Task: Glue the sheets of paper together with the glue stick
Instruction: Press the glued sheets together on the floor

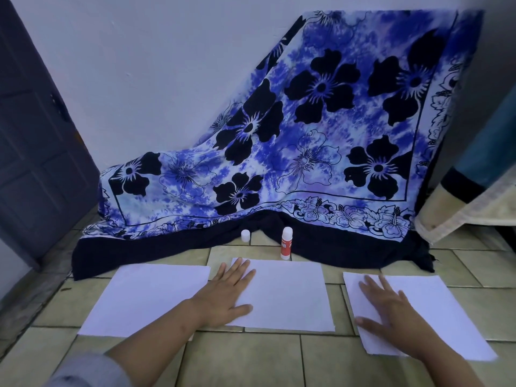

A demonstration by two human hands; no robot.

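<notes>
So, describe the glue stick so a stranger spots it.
Find the blue flowered cloth draped against the wall. At its dark hem, beyond the middle paper sheet, stands the glue stick. Unlike the short white cap to its left, it has a red label.

Head-worn view, forward and down, near over tiled floor (251, 358), facing wall (167, 65).

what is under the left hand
The left hand lies flat, fingers straight, on the left edge of the middle sheet. Where that edge runs beneath the palm cannot be seen, because the hand covers it.
</notes>
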